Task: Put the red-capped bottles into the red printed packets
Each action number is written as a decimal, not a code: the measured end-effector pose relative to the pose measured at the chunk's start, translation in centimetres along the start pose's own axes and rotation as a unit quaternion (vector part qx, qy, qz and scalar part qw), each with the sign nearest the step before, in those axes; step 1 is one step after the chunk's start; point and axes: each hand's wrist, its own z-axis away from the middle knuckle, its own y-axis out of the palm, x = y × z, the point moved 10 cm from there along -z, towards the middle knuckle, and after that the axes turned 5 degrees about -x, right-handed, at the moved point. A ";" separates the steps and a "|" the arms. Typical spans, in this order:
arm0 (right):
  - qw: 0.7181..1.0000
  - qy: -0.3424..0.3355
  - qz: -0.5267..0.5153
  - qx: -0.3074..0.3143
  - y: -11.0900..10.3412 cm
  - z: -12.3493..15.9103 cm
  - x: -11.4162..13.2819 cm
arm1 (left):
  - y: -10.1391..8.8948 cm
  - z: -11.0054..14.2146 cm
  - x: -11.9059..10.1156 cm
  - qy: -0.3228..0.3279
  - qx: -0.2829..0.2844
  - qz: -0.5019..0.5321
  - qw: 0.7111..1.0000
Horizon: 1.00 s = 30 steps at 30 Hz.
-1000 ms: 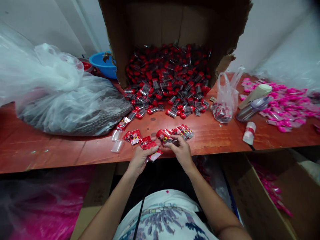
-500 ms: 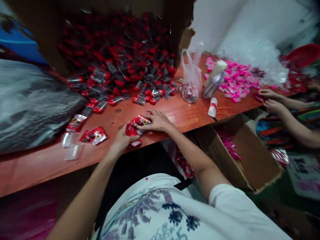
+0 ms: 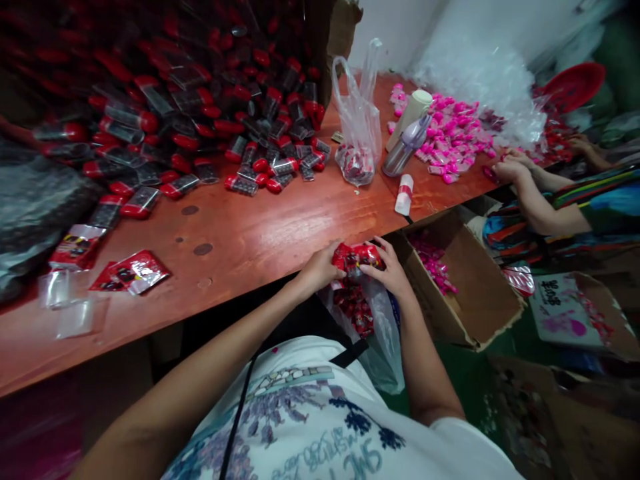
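**Two hands are holding a bunch of shiny red plastic packets (image 3: 361, 255)**

A long reddish-brown wooden tabletop (image 3: 240, 230) is running across the view. A big heap of clear plastic pieces with red ends (image 3: 185, 127) is covering its far left part. Below the tabletop, an open brown cardboard box (image 3: 493, 303) is holding some bright pink pieces. A heap of small bright pink pieces (image 3: 453, 137) is lying farther back on the right. A see-through plastic bag (image 3: 384, 337) is hanging below the near edge, with red packets showing in it. The left hand (image 3: 321, 270) and the right hand (image 3: 391, 272) are both gripping the bunch, just above this bag. A tied thin white plastic bag (image 3: 357, 123) is standing on the tabletop, near a clear bottle with a purple top (image 3: 406, 145). A small white roll with a red band (image 3: 404, 194) is lying near the bottle.
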 end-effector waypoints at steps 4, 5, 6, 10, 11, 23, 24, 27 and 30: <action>0.975 0.138 -0.142 -0.104 -0.8 3.1 -4.2 | 1.1 0.9 0.9 -0.063 0.028 0.078 0.995; 0.964 0.162 -0.171 -0.127 -0.5 3.5 -4.0 | 0.8 1.3 1.0 -0.075 0.021 0.104 0.992; 0.954 0.175 -0.203 -0.131 0.2 3.7 -3.2 | 0.2 1.8 1.0 -0.083 0.005 0.128 0.988; 0.931 0.147 -0.335 -0.007 6.0 3.0 4.4 | -3.6 3.8 0.5 -0.084 -0.099 0.199 0.971; 0.924 0.131 -0.360 0.017 7.3 2.8 6.4 | -4.9 4.3 0.4 -0.081 -0.131 0.211 0.965; 0.945 -0.134 -0.248 0.166 13.9 -1.6 21.9 | -17.8 11.1 -0.7 -0.031 -0.326 0.325 0.887; 0.945 -0.162 -0.224 0.175 14.4 -2.2 22.8 | -18.8 11.6 -0.3 -0.036 -0.344 0.332 0.877; 0.962 -0.209 -0.117 0.133 15.8 -6.1 24.2 | -21.4 12.7 0.8 -0.047 -0.395 0.360 0.844; 0.974 -0.199 -0.075 0.081 17.3 -11.2 24.2 | -23.1 13.4 1.6 -0.047 -0.418 0.391 0.819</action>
